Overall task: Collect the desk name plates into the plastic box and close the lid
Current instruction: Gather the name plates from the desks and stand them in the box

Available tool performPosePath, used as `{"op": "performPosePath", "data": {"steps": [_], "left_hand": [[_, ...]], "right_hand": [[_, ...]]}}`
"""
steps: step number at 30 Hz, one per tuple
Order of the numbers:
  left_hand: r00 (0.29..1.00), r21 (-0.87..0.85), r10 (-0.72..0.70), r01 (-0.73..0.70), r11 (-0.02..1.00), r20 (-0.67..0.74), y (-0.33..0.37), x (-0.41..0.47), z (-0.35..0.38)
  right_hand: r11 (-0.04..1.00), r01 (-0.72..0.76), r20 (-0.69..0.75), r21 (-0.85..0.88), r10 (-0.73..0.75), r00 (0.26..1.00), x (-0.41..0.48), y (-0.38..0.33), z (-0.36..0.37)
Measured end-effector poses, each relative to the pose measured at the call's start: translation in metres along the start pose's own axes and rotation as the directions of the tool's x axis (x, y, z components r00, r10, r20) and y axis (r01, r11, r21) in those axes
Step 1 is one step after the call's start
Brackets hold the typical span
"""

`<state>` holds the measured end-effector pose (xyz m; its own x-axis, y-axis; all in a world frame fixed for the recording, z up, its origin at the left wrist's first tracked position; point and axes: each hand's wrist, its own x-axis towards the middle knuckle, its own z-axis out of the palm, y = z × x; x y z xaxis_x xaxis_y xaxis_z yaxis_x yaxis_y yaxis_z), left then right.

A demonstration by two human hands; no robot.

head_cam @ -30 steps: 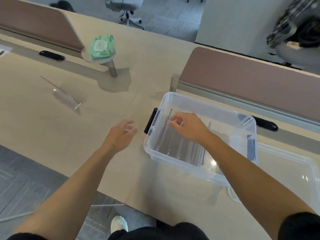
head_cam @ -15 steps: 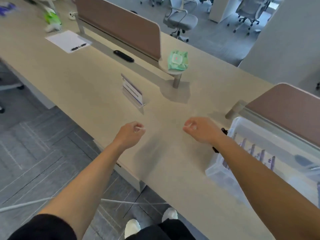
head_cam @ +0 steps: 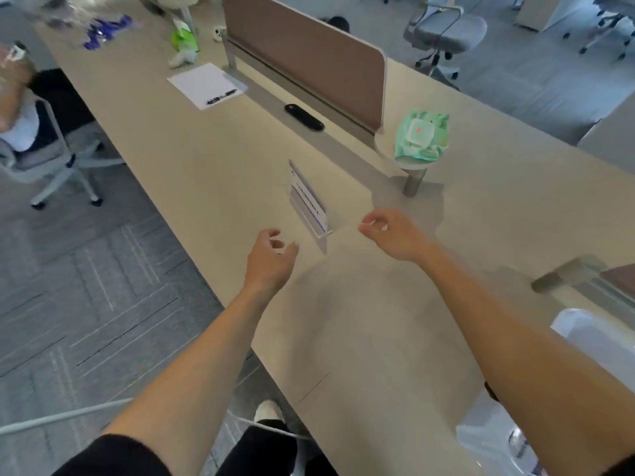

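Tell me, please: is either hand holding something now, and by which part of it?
Nothing is held. The left hand and the right hand hover loosely curled and empty, either side of the name plate, not touching it.

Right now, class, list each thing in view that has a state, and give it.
desk name plate, upright on the desk, untouched
left hand, loosely curled, empty
right hand, loosely curled, empty
plastic box, partly out of view, lid unclear
wet wipes pack, flap closed
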<state>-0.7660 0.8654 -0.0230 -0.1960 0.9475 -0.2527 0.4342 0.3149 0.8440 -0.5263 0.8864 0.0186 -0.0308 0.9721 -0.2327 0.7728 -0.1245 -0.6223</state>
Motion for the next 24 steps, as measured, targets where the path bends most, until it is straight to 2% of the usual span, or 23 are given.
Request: {"op": "performPosePath", "data": {"steps": [3, 8, 14, 19, 24], "left_hand": [[0.998, -0.079, -0.025, 0.021, 0.997, -0.053, 0.005, 0.027, 0.029], [0.998, -0.178, -0.058, 0.054, 0.983, -0.021, 0.003, 0.068, 0.076], [0.996, -0.038, -0.092, 0.092, 0.995, 0.0, -0.007, 0.122, 0.115], [0.993, 0.078, -0.118, 0.118, 0.99, -0.004, -0.008, 0.162, 0.13], [0.991, -0.072, -0.101, 0.108, 0.992, 0.092, -0.022, 0.183, 0.112]], "right_hand": [[0.997, 0.005, 0.004, 0.073, -0.005, 1.0, 0.043, -0.006, -0.005], [0.982, -0.079, 0.036, 0.17, 0.074, 0.997, 0.111, -0.011, 0.001], [0.962, -0.194, 0.13, 0.19, 0.171, 0.977, 0.189, -0.011, 0.034], [0.979, -0.152, 0.16, 0.138, 0.13, 0.979, 0.253, -0.015, 0.056], [0.956, -0.154, 0.134, 0.25, 0.124, 0.983, 0.298, -0.021, 0.072]]}}
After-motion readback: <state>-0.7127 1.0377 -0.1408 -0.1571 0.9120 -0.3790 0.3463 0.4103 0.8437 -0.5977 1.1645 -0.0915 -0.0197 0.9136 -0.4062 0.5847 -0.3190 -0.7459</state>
